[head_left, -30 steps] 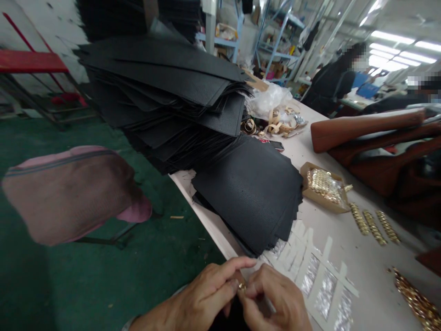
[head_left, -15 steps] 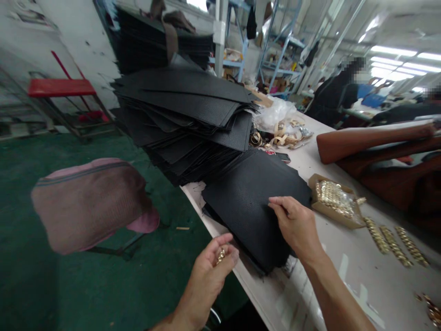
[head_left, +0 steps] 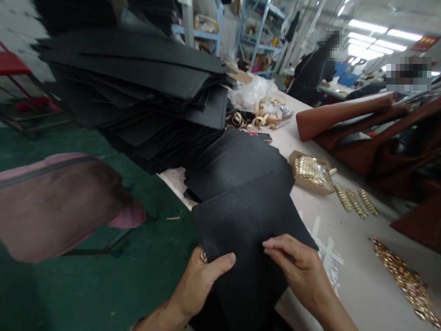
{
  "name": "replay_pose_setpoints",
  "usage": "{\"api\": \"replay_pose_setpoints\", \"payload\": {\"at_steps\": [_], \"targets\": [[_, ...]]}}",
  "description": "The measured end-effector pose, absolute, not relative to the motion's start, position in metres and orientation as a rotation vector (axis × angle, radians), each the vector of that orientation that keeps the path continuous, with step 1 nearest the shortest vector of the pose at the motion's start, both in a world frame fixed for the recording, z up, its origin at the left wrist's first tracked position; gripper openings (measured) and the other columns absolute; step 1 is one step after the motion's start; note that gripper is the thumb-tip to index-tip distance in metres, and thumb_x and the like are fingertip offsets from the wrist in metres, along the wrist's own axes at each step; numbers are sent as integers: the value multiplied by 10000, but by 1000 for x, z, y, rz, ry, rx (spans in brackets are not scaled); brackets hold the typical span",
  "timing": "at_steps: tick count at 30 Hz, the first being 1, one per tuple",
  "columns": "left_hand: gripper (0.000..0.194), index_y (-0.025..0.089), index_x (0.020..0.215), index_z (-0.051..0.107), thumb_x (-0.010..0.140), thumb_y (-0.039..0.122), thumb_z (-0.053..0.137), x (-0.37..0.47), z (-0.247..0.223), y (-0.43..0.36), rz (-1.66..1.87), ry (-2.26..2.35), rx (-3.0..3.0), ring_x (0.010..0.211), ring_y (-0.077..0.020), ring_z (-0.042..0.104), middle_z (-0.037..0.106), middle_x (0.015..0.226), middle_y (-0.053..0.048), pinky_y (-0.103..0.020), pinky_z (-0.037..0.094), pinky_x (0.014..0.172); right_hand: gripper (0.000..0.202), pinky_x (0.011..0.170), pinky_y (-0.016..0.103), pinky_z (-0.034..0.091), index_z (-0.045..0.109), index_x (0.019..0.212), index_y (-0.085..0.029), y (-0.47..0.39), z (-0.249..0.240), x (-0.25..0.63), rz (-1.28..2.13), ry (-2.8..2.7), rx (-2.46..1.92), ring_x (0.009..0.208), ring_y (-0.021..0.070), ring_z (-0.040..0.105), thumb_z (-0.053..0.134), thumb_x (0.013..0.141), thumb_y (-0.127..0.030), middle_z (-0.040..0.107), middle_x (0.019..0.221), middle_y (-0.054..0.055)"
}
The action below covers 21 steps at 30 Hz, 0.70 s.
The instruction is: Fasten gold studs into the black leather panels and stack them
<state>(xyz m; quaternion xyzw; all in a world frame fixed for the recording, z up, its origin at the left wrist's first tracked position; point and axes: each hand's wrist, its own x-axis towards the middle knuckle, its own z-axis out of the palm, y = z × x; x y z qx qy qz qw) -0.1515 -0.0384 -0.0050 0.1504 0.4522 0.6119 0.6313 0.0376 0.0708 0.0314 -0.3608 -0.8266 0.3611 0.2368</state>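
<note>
A black leather panel (head_left: 237, 230) lies partly over the pile of black panels (head_left: 241, 161) and reaches past the table's near edge. My left hand (head_left: 203, 280) grips its left side, thumb on top, fingers hidden underneath; a small gold piece (head_left: 203, 256) shows by the fingers. Over the panel's right part is my right hand (head_left: 299, 262), thumb and forefinger pinched together; anything between the tips is too small to make out. A cardboard box (head_left: 312, 186) of gold metal pieces (head_left: 310, 170) stands beyond, with short gold rows (head_left: 354, 203) beside it.
Tall stacks of black panels (head_left: 138, 73) rise at the back left. Brown leather pieces (head_left: 347, 119) lie on the right, gold pieces (head_left: 406, 280) in front of them. A cloth-covered seat (head_left: 65, 197) stands left of the table (head_left: 358, 248). People work farther back.
The view has shifted right. A top panel has come off the pile toward me, and my left hand has closed on its edge. My right hand has moved nearer with it.
</note>
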Motion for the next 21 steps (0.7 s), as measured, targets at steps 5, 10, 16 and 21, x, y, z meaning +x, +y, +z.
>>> {"api": "replay_pose_setpoints", "payload": {"at_steps": [5,10,16,21], "targets": [[332,157,1092,724,796,304,752,-135,-10,-44,1187,939,317,819,-242,687,754,944,-94,-393,538,826,210,675,276,578,704,1018,-187,47,25,56,1410,-1864,-1321,728,161,696,636,898,-346,731,849,37],[283,144,952,745,765,356,762,-122,-9,-44,1157,1009,240,699,-216,666,727,768,-67,-345,543,711,182,643,257,563,732,905,-172,34,20,59,1601,-1756,-1414,674,147,674,650,877,-332,713,744,21],[271,137,826,728,762,399,758,-118,-11,-49,1090,1093,230,512,-167,581,596,527,-2,-308,507,577,122,564,216,499,741,837,-194,32,21,62,1501,-1897,-1333,632,111,609,633,873,-237,652,767,2],[317,141,892,733,739,415,777,-115,-6,-51,1080,1142,252,555,-196,622,630,552,-12,-337,541,619,132,548,204,461,737,811,-202,30,28,61,1426,-1994,-1256,634,104,587,624,864,-163,642,764,-2]]}}
